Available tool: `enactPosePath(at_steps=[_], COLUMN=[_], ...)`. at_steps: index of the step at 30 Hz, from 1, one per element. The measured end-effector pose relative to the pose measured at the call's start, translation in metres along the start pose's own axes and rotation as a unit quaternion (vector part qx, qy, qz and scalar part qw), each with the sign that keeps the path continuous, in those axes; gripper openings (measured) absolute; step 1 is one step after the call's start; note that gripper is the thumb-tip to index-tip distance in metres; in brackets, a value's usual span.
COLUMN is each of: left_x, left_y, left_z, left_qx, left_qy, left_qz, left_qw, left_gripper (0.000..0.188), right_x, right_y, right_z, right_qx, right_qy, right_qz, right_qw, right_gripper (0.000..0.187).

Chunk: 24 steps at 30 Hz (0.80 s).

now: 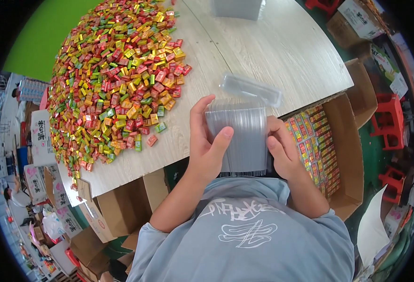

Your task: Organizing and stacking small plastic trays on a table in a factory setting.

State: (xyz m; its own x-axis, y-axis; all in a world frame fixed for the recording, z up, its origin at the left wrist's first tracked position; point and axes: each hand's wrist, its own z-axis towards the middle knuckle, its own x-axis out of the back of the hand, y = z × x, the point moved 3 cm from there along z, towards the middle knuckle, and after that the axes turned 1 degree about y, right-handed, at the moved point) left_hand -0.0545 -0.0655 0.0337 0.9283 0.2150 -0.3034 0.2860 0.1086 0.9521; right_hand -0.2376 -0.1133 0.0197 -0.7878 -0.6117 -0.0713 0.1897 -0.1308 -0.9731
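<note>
Between my two hands, at the near edge of the table, is a thick stack of clear plastic trays. My left hand clasps its left side, with the thumb lying across the front. On the right side, my right hand presses the stack with curled fingers and thumb. Just beyond the stack, a single clear plastic tray lies tilted on the table. A large heap of small wrapped candies in red, yellow, orange and green spreads over the table to the left.
At my right stands an open cardboard box holding rows of packed candies. Another stack of clear trays sits at the table's far side. Open cardboard boxes stand below the table's left edge. Red stools are at the far right.
</note>
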Motion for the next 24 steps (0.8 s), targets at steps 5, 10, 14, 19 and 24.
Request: enactPosePath(at_steps=[5,10,14,19,24], left_x=[0.003,0.039,0.071,0.085,0.096], left_y=[0.009,0.012,0.017,0.024,0.021], left_z=[-0.003,-0.023,-0.042,-0.054,-0.055], left_qx=[-0.018,-0.03,-0.077,-0.084,-0.083], left_qy=[0.029,0.072,0.154,0.188,0.178], left_qz=[0.001,0.01,0.093,0.059,0.054], left_qw=[0.999,0.997,0.981,0.977,0.979], left_gripper=[0.066,0.067,0.068,0.067,0.065], right_x=[0.025,0.021,0.009,0.013,0.013], right_y=[-0.015,-0.053,-0.04,-0.016,-0.01], right_z=[0.005,0.052,0.078,0.084,0.083], right_qx=[0.098,0.132,0.158,0.133,0.097], right_qy=[0.087,0.023,-0.051,-0.058,-0.066], right_qz=[-0.114,-0.477,-0.616,-0.621,-0.609], right_qw=[0.985,0.868,0.77,0.77,0.784], right_gripper=[0.011,0.023,0.03,0.028,0.031])
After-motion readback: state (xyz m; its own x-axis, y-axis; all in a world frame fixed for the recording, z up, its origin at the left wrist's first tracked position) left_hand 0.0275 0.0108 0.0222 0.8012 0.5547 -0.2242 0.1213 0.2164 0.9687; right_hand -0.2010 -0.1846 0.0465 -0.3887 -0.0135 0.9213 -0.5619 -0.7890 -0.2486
